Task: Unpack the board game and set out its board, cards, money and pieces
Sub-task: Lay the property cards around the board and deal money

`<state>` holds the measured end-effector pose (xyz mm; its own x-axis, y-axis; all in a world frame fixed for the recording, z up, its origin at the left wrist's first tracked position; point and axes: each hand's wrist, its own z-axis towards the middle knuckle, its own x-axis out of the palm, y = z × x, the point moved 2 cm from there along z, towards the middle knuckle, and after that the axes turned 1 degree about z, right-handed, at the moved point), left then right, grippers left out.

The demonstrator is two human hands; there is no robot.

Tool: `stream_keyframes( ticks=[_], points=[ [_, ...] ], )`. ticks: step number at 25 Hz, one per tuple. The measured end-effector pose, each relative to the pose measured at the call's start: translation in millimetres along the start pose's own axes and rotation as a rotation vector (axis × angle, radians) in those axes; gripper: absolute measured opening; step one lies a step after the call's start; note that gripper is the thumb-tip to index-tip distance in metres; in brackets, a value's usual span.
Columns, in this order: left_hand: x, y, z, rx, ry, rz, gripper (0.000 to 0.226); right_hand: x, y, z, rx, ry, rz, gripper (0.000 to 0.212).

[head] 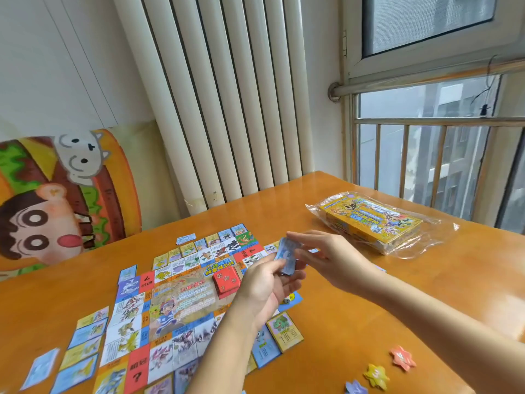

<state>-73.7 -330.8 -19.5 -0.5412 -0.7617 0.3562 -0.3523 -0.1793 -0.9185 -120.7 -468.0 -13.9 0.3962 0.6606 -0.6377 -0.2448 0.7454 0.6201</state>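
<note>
The game board (176, 302) lies flat on the wooden table (369, 308), with a red card deck (226, 281) on its middle. My left hand (264, 288) holds a small stack of blue cards (287, 260) above the board's right edge. My right hand (329, 255) has its fingers stretched out at the top of that stack. Loose cards (85, 351) lie in rows along the board's left side, and more cards (284, 334) sit by its right side. Star-shaped pieces (402, 356) lie at the front right. The yellow game box (369, 220) sits in a plastic wrapper at the back right.
A white radiator (227, 95) and a cartoon-printed cushion (56, 200) stand behind the table. A window with metal bars (440, 152) is at the right. A single blue card (186, 239) lies beyond the board's far edge. A small die (287, 300) shows under my left wrist.
</note>
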Motion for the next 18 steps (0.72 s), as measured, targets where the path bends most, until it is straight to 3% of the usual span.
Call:
stream_keyframes(
  ticks=[4, 8, 14, 18],
  points=[
    [12, 10, -27, -0.052, 0.095, 0.092, 0.028, -12, 2, -29, -0.063, -0.083, 0.076, 0.028],
    [19, 18, -50, -0.124, 0.173, 0.289, 0.024, -16, 4, -52, -0.026, -0.011, 0.135, 0.022],
    [41, 45, -66, -0.133, -0.013, 0.351, 0.026, -9, 9, -80, 0.108, 0.052, 0.086, 0.024],
    [49, 61, -74, 0.001, -0.191, 0.267, 0.021, -8, 12, -111, 0.251, -0.122, 0.303, 0.031]
  ],
)
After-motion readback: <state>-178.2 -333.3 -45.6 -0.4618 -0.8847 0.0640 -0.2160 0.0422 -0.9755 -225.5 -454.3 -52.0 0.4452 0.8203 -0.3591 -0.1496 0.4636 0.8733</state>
